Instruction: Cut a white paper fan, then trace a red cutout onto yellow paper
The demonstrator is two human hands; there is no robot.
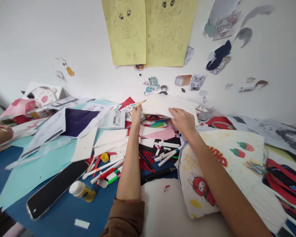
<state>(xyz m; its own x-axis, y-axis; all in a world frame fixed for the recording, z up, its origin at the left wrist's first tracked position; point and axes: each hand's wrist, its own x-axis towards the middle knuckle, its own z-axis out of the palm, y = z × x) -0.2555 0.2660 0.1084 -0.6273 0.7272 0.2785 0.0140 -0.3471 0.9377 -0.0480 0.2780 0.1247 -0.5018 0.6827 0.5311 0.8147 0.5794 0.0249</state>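
Currently, the left hand (137, 116) is closed around a slim yellow pencil (143, 102), its tip pointing up and right. Right hand (184, 121) grasps the near edge of a white sheet (160, 104), fingers bent over it; thumb's position unclear. Sheet sits raised over a paper pile at the back of the counter (102, 215), close to the wall (39, 39). Containers: one yellow-labelled bottle (89, 193), white cap (76, 188) on, contents not visible; it is just right of a black smartphone (58, 189). Loose white markers (168, 157) lie between the forearms. Decorated paper (232, 138) lies under the right forearm.
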